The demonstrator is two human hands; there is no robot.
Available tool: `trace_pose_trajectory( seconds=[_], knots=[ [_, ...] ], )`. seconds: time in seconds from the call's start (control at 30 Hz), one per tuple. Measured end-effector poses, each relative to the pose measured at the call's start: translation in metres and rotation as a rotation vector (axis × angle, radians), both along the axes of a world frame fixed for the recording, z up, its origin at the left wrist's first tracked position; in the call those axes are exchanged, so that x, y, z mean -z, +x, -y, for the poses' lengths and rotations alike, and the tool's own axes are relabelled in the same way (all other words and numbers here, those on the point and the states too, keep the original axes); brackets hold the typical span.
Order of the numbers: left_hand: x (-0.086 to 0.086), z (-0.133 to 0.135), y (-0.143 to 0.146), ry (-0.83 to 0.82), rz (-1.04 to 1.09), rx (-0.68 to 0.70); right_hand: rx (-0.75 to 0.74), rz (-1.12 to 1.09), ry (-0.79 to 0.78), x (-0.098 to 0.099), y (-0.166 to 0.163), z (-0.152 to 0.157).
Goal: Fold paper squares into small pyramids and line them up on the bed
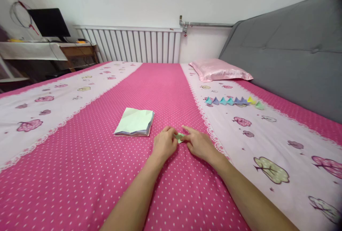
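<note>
A small piece of folded light green paper (179, 137) lies on the pink dotted bedspread between my hands, partly covered by fingers. My left hand (165, 144) has its fingers curled over and pinching the left side of the paper. From the right, my right hand (200, 144) grips the other side with thumb and fingertips, one finger stretched forward. To the left of my hands sits a stack of square paper sheets (135, 121), a pale green sheet on top with creased edges.
A row of several small folded paper boats (223, 101) in blue, purple, yellow and green stands at the right on the bedspread (165, 81). Behind them are a pink pillow (221, 70) and a grey headboard (291, 49). A white radiator (133, 44) runs along the far wall.
</note>
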State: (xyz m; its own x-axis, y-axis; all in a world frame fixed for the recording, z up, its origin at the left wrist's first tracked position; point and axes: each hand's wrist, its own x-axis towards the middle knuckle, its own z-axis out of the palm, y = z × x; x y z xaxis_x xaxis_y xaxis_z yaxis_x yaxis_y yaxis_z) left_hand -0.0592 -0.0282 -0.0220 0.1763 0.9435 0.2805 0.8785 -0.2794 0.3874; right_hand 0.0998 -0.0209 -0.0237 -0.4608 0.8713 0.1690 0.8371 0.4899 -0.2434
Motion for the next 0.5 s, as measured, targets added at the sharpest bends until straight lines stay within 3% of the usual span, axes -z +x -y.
trace_pose_trajectory(
  seconds=[0.5],
  knots=[
    [0.021,-0.009,0.005,0.011,0.003,0.092,0.010,-0.042,-0.015,0.000,-0.001,0.000]
  ],
)
